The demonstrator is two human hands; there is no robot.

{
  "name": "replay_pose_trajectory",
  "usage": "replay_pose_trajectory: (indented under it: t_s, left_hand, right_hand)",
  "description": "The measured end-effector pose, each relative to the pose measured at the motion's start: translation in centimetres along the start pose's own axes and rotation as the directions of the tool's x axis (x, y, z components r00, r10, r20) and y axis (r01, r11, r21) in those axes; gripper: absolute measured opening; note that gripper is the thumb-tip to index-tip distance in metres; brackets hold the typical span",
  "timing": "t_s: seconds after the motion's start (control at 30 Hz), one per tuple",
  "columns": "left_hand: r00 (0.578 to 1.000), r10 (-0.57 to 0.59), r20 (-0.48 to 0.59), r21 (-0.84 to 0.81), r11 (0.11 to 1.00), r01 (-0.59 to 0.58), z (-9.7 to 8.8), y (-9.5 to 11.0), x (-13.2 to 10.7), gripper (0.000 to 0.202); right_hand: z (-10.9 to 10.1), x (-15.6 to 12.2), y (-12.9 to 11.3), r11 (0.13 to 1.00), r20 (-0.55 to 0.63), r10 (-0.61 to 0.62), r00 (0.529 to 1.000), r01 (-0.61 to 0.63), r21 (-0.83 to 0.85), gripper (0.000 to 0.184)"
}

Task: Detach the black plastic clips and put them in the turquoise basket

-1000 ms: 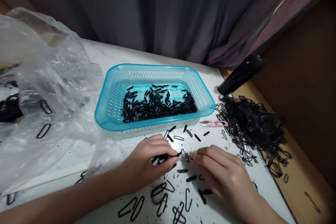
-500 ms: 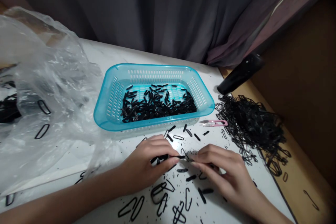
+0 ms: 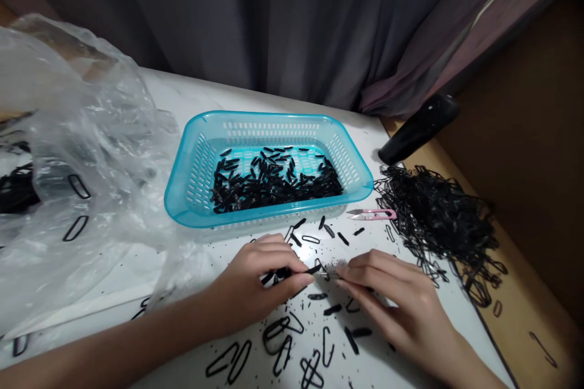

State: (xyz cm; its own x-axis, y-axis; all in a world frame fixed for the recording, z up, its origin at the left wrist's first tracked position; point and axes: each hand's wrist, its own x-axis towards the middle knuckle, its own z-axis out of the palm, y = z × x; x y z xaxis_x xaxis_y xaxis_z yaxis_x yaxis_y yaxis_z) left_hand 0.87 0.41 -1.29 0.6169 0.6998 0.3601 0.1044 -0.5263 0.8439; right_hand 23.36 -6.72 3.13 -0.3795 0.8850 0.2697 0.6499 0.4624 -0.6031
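Note:
My left hand (image 3: 271, 276) is closed in a pinch on a small black strip (image 3: 313, 269), whose tip sticks out past the thumb and forefinger. More black pieces (image 3: 277, 275) show behind the thumb, under the curled fingers. To the right, my right hand (image 3: 387, 298) pinches a thin metal tool (image 3: 331, 275) with a narrow pale tip pointing at the strip; the rest of it is hidden by the fingers. A small gap separates tip and strip. Around both hands lie short black strips (image 3: 332, 310) and elongated black loops (image 3: 239, 361) on the white tabletop (image 3: 191, 328).
A blue plastic basket (image 3: 269, 219) holding many black strips stands beyond the hands. Pink-handled thread snips (image 3: 373, 214) lie right of it, by a tangled heap of black loops (image 3: 438, 219). A black cylindrical object (image 3: 417, 127) leans behind. Clear plastic bags (image 3: 100, 134) cover the left.
My right hand has drawn slightly to the right, and the metal tip has come away from the black strip. The strip in my left hand now tilts up more.

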Motion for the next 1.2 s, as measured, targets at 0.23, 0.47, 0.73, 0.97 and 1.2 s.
replay_pose_trajectory:
  t_s: [0.23,0.47,0.73,0.97,1.2]
  left_hand:
    - [1.000,0.008,0.009,0.022,1.000,-0.008,0.0,0.1,0.0,0.008]
    - [0.998,0.058,-0.003,-0.003,0.998,-0.058,0.0,-0.1,0.3,0.011]
    - [0.991,0.110,-0.078,0.156,0.983,-0.097,-0.8,1.7,0.1,0.010]
    - [0.713,-0.633,-0.302,-0.360,0.768,0.529,-3.5,4.3,2.1,0.038]
    - [0.719,-0.679,-0.149,-0.561,0.657,0.503,-2.8,3.9,2.0,0.044]
  right_hand:
    - [0.0,0.1,-0.2,0.999,0.005,0.011,1.000,-0.011,-0.045,0.017]
    - [0.1,0.0,0.0,0.999,-0.048,0.034,0.998,-0.032,0.032,0.019]
    - [0.2,0.1,0.7,0.995,-0.220,0.092,0.971,-0.081,0.060,0.017]
    - [0.6,0.1,1.2,0.993,-0.105,0.109,0.989,-0.114,-0.044,0.013]
    - [0.9,0.1,2.2,0.958,-0.074,0.179,0.981,-0.191,-0.214,0.016]
